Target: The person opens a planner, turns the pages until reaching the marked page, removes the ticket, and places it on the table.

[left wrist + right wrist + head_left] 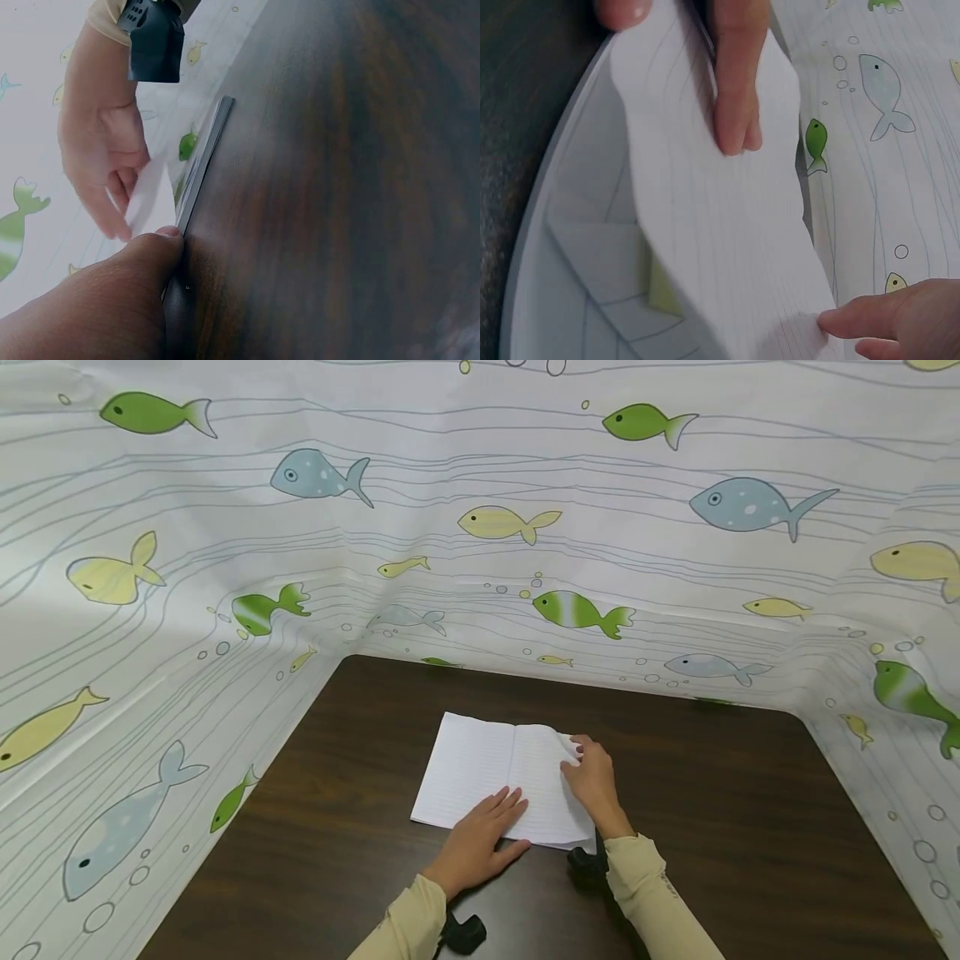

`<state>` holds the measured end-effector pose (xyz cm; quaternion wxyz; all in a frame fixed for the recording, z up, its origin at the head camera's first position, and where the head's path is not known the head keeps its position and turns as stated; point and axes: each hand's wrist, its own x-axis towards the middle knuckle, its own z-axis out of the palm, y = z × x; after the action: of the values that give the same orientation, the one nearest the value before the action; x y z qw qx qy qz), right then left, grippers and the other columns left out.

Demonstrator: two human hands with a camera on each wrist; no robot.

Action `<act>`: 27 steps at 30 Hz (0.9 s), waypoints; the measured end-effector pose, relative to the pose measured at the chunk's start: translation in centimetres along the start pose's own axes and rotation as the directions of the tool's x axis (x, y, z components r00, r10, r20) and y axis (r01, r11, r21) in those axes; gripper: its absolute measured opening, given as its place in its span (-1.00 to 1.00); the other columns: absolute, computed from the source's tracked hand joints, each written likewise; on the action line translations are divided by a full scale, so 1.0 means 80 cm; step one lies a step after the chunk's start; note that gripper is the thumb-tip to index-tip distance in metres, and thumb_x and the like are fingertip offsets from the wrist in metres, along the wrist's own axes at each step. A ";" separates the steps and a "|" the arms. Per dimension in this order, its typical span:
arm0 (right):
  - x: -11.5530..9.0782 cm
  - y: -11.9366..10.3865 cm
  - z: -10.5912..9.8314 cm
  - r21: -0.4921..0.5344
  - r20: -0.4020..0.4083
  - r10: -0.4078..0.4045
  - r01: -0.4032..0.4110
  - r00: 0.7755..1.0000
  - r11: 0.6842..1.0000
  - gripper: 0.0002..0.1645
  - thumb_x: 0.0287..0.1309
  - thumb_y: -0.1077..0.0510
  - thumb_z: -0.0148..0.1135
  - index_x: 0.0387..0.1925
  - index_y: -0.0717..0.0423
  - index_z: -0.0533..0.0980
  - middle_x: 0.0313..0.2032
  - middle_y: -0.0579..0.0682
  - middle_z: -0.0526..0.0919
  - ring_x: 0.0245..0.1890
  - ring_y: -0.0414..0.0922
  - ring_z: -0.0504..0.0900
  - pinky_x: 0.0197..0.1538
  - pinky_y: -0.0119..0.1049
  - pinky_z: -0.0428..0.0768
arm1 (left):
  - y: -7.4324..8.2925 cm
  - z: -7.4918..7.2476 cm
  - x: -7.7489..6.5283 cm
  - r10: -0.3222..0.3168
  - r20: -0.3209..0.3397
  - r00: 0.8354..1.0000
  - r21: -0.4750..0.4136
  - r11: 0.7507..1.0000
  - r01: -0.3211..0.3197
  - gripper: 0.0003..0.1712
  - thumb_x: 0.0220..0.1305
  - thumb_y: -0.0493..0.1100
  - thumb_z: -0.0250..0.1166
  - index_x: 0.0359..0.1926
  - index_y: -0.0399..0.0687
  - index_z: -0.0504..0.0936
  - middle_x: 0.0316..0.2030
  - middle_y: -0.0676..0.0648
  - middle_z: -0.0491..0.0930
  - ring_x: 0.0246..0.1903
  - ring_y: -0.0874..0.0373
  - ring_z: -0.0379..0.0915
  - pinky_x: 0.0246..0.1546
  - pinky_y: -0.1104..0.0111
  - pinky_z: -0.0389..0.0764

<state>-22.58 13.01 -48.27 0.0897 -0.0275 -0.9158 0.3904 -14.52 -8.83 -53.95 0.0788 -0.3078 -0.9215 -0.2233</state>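
Note:
A lined notebook (pixel 472 760) lies spread on the dark table. My left hand (pixel 483 839) rests with fingers extended on its lower middle, the thumb near the bottom edge. At the upper right corner my right hand (pixel 596 781) holds a page between thumb and fingers. In the right wrist view that lined page (pixel 720 217) is raised and bowed, with right-hand fingers (pixel 739 75) across it. Beneath it show a sheet with drawn lines (pixel 600 262) and a small yellow patch (pixel 662 289). The left wrist view shows the notebook's edge (pixel 204 166) side-on.
Dark wood-grain table (pixel 315 860) surrounds the notebook. White sheeting (pixel 420 543) printed with fish rises along the table's back and sides. Black wrist devices (pixel 463 935) sit under both cuffs.

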 end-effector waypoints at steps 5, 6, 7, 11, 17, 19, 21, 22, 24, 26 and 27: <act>0.002 -0.002 -0.002 0.070 -0.022 0.037 -0.035 0.999 0.997 -0.30 0.15 0.41 0.34 0.33 0.46 0.39 0.22 0.54 0.41 0.16 0.39 0.52 0.19 0.24 0.55 | -0.001 0.000 0.000 -0.001 -0.005 1.000 -0.010 1.000 0.001 -0.27 0.47 0.20 0.25 0.49 -0.05 0.44 0.49 -0.06 0.34 0.51 0.03 0.19 0.51 0.17 0.23; 0.002 -0.001 -0.002 0.079 -0.025 0.048 -0.046 0.999 0.996 -0.27 0.15 0.41 0.33 0.36 0.46 0.35 0.26 0.55 0.36 0.21 0.41 0.47 0.23 0.26 0.52 | -0.001 0.000 -0.001 0.002 -0.009 1.000 -0.009 1.000 -0.002 -0.28 0.47 0.20 0.25 0.49 -0.05 0.44 0.49 -0.07 0.34 0.51 0.03 0.20 0.51 0.16 0.24; 0.002 -0.001 -0.003 0.088 -0.028 0.061 -0.058 0.998 0.994 -0.24 0.16 0.41 0.33 0.39 0.46 0.31 0.31 0.57 0.30 0.26 0.43 0.42 0.27 0.28 0.48 | -0.001 -0.001 -0.001 0.003 -0.010 1.000 -0.013 1.000 -0.003 -0.28 0.47 0.20 0.25 0.49 -0.06 0.44 0.49 -0.07 0.35 0.51 0.02 0.20 0.51 0.16 0.24; 0.002 0.003 -0.003 0.138 -0.045 0.112 -0.105 0.993 0.985 -0.14 0.18 0.42 0.31 0.47 0.43 0.19 0.42 0.59 0.11 0.37 0.44 0.33 0.33 0.27 0.44 | 0.000 -0.001 -0.001 0.006 -0.007 1.000 -0.011 1.000 -0.006 -0.28 0.48 0.19 0.24 0.48 -0.06 0.45 0.49 -0.07 0.35 0.50 0.02 0.21 0.51 0.15 0.25; 0.002 0.007 -0.003 0.210 -0.088 0.134 -0.114 0.987 0.971 -0.10 0.21 0.43 0.31 0.51 0.41 0.14 0.31 0.53 0.34 0.22 0.36 0.54 0.19 0.17 0.60 | 0.000 -0.002 -0.002 0.006 0.003 1.000 -0.007 1.000 -0.006 -0.28 0.47 0.19 0.25 0.48 -0.07 0.44 0.49 -0.07 0.34 0.51 0.02 0.20 0.51 0.16 0.24; 0.003 0.006 -0.003 0.196 -0.091 0.135 -0.115 0.987 0.974 -0.14 0.24 0.37 0.33 0.50 0.40 0.18 0.17 0.50 0.51 0.10 0.31 0.62 0.11 0.16 0.62 | 0.000 -0.003 -0.002 0.010 -0.002 1.000 -0.004 1.000 -0.010 -0.28 0.47 0.19 0.25 0.48 -0.08 0.45 0.49 -0.07 0.34 0.51 0.02 0.21 0.51 0.15 0.24; 0.003 0.006 -0.004 0.161 -0.092 0.129 -0.113 0.987 0.980 -0.20 0.26 0.28 0.35 0.45 0.40 0.26 0.03 0.43 0.64 -0.04 0.25 0.64 0.02 0.12 0.61 | 0.000 -0.002 -0.002 0.014 -0.007 1.000 -0.004 1.000 -0.014 -0.28 0.47 0.19 0.25 0.48 -0.08 0.45 0.49 -0.07 0.34 0.51 0.02 0.21 0.51 0.16 0.24; 0.003 0.005 -0.004 0.136 -0.091 0.122 -0.109 0.988 0.985 -0.24 0.26 0.24 0.35 0.41 0.41 0.32 -0.07 0.38 0.68 -0.13 0.20 0.64 -0.05 0.07 0.61 | 0.000 -0.002 -0.002 0.016 -0.011 1.000 -0.007 1.000 -0.016 -0.28 0.47 0.19 0.25 0.48 -0.08 0.45 0.49 -0.08 0.35 0.50 0.01 0.21 0.50 0.15 0.25; 0.002 0.004 -0.005 0.098 -0.075 0.106 -0.098 0.991 0.990 -0.35 0.28 0.17 0.34 0.30 0.44 0.45 -0.34 0.27 0.66 -0.37 0.08 0.58 -0.26 -0.04 0.56 | 0.000 -0.002 -0.002 0.025 -0.018 1.000 -0.005 1.000 -0.025 -0.28 0.47 0.19 0.25 0.47 -0.09 0.45 0.48 -0.08 0.36 0.50 0.00 0.22 0.50 0.15 0.26; 0.000 0.000 -0.006 0.080 -0.055 0.092 -0.087 0.994 0.993 -0.43 0.31 0.11 0.32 0.20 0.43 0.54 -0.54 0.09 0.54 -0.54 -0.06 0.43 -0.44 -0.18 0.42 | 0.000 -0.001 -0.002 0.032 -0.026 0.999 -0.001 0.999 -0.032 -0.27 0.46 0.19 0.26 0.47 -0.10 0.46 0.48 -0.10 0.37 0.49 -0.01 0.23 0.49 0.14 0.27; 0.000 -0.003 -0.006 0.081 -0.045 0.086 -0.082 0.995 0.993 -0.46 0.32 0.09 0.31 0.16 0.43 0.57 -0.61 0.01 0.45 -0.59 -0.11 0.34 -0.50 -0.23 0.33 | 0.000 -0.001 -0.002 0.035 -0.031 0.999 0.006 0.999 -0.035 -0.27 0.47 0.19 0.26 0.47 -0.11 0.46 0.47 -0.11 0.37 0.49 -0.02 0.24 0.49 0.14 0.28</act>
<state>-22.47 13.18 -47.80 0.0962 -0.0719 -0.8954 0.4288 -14.43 -8.95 -53.90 0.0979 -0.3201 -0.9153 -0.2239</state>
